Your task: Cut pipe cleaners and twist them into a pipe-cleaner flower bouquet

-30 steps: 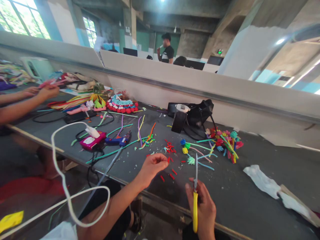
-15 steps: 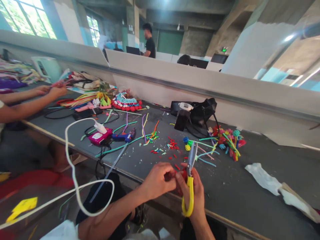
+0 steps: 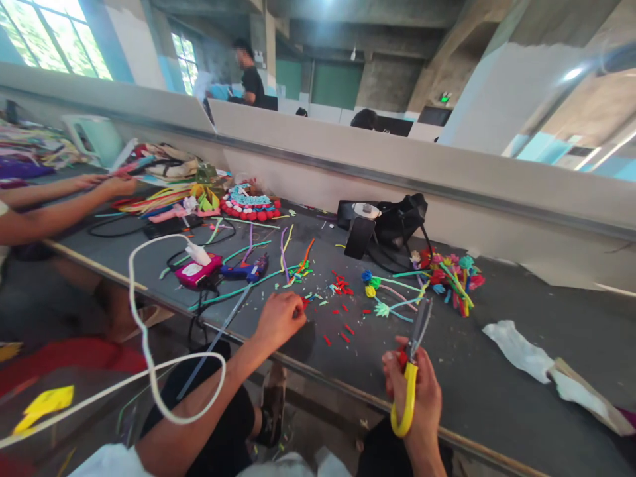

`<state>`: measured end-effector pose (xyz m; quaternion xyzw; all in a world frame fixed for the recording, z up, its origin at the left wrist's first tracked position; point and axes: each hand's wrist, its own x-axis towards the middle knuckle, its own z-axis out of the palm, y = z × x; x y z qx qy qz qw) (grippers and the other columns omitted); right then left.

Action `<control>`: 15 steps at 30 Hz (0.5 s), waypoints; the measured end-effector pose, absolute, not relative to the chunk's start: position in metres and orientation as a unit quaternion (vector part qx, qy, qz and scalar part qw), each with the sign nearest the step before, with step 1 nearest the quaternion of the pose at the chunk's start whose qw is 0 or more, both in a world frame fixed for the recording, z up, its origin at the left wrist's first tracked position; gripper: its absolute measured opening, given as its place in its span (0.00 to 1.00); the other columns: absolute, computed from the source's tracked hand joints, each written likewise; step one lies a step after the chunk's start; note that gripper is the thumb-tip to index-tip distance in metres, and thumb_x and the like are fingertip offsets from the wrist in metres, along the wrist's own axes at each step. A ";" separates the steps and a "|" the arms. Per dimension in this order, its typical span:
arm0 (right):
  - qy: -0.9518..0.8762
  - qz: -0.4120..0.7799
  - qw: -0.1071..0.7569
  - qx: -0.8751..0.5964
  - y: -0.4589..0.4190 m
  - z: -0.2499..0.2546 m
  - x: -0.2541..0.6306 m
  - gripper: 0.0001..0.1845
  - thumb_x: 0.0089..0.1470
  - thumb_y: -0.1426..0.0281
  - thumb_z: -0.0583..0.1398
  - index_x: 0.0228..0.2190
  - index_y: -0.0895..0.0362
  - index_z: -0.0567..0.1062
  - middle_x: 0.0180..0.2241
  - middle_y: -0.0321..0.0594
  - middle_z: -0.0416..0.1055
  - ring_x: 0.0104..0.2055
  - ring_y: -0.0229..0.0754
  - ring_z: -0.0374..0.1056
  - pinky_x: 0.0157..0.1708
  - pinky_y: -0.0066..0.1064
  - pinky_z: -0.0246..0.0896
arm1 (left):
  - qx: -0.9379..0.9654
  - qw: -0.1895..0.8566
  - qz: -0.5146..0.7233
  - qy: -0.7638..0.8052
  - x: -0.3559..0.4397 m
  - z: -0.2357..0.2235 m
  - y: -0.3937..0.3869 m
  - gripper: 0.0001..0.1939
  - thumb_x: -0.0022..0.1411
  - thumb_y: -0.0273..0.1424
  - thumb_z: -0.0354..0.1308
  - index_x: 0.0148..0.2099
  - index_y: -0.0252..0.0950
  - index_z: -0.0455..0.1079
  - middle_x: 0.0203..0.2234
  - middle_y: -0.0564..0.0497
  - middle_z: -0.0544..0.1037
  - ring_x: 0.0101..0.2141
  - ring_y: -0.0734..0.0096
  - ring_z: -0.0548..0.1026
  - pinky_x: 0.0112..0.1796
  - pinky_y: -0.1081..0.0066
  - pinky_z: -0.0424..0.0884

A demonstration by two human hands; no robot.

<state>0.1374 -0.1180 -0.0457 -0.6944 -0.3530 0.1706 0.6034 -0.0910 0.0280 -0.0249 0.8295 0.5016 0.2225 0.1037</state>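
My right hand [image 3: 420,387] is closed round yellow-handled scissors [image 3: 410,401], whose blades point up and away from me. A small red fuzzy piece [image 3: 402,358] shows between its thumb and fingers. Over the table to the left, my left hand [image 3: 281,320] has its fingers curled together beside small red bits; what they hold, if anything, is hidden. Short red cut pieces [image 3: 342,285] lie scattered between the hands. Small pom-pom-like flowers on pipe-cleaner stems, among them a mint-green flower [image 3: 381,309], lie just beyond the scissors.
A blue glue gun [image 3: 246,270] lies by a magenta power box [image 3: 199,271] with a looping white cable [image 3: 144,344]. Behind are a black bag [image 3: 402,222], a phone [image 3: 360,238] and a colourful flower bundle [image 3: 454,281]. At left, another person's hands [image 3: 116,185] hold pink strips.
My left hand met my right at the red piece, then moved away left to the table. My right hand moved left and back right with the scissors. The person behind the partition walked left.
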 end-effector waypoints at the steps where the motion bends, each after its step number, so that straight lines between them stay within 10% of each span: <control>1: -0.361 0.180 0.594 -0.696 -0.118 -0.048 0.139 0.25 0.50 0.55 0.64 0.46 0.55 0.74 0.26 0.34 0.73 0.22 0.37 0.68 0.22 0.26 0.64 | 0.827 0.072 0.199 0.521 -0.094 -0.029 0.036 0.05 0.56 0.24 0.55 0.30 0.37 0.70 0.31 0.51 0.77 0.35 0.67 0.74 0.40 0.67 0.61; 15: -0.447 0.131 0.557 -0.688 -0.101 -0.062 0.142 0.23 0.52 0.54 0.63 0.43 0.58 0.76 0.35 0.42 0.75 0.30 0.41 0.70 0.31 0.29 0.64 | 0.909 0.013 0.202 0.365 -0.041 -0.028 0.045 0.10 0.66 0.30 0.52 0.40 0.37 0.74 0.38 0.48 0.76 0.41 0.64 0.71 0.42 0.64 0.61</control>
